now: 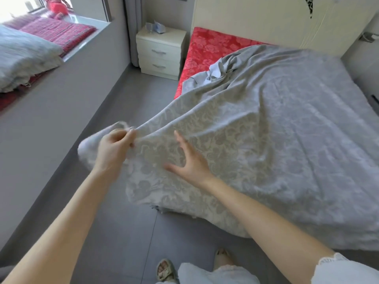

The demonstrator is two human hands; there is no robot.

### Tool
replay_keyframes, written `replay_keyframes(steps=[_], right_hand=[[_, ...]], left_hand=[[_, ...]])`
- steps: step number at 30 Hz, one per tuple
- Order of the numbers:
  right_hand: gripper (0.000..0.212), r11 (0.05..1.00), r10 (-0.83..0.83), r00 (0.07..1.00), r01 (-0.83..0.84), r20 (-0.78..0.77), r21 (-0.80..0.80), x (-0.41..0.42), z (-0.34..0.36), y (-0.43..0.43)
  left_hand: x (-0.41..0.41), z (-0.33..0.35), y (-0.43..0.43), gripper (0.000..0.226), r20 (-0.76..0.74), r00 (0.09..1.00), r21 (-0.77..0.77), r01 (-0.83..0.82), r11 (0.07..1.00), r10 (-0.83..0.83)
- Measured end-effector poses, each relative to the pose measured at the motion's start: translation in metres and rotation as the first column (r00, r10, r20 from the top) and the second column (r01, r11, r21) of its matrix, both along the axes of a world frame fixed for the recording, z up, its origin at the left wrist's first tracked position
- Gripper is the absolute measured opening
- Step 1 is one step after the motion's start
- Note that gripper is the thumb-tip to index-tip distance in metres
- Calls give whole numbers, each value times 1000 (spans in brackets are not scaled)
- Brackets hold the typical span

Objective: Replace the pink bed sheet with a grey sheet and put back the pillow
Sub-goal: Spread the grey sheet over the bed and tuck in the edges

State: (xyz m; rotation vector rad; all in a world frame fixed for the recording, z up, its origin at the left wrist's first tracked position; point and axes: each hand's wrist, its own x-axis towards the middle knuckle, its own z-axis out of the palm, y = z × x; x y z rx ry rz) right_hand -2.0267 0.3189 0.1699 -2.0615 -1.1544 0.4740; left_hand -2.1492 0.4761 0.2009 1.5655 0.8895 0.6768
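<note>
A grey patterned sheet (276, 124) lies over most of the bed, bunched and wrinkled near the far left. The red floral mattress (207, 48) shows bare at the far left corner by the headboard. My left hand (114, 148) is shut on the sheet's near left corner and holds it lifted off the bed, out over the floor. My right hand (190, 160) hovers flat with fingers spread, over the sheet's near left part. A pale pillow or folded bedding (22, 58) rests on the window ledge at the left. No pink sheet is visible on the bed.
A cream nightstand (160, 50) stands at the bed's far left, with small items on top. Red quilted bedding (57, 31) lies on the window ledge. Grey tiled floor (127, 201) runs between ledge and bed. A pale headboard (266, 21) backs the bed. My sandalled feet (166, 270) stand at the bed's foot.
</note>
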Motion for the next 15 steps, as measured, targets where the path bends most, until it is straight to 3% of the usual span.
replay_keyframes(steps=[5,7,10,12,15], right_hand=[[99,922,-115,940,221,-322,318,47,44,-11],[90,849,-165,899,338,-406,405,78,62,-28],[57,680,-329,805,565,-494,467,139,78,-64],[42,563,-586,701,713,-407,417,191,71,-95],[42,400,-914,406,906,-15,138,272,40,-151]], left_hand=[[99,61,-44,35,254,903,-69,374,925,-347],[143,80,-63,35,239,829,-61,533,844,-506],[207,89,-87,32,76,676,-11,736,677,-733],[243,81,-96,33,-28,613,-5,790,613,-790],[281,44,-89,25,-142,691,-47,711,702,-709]])
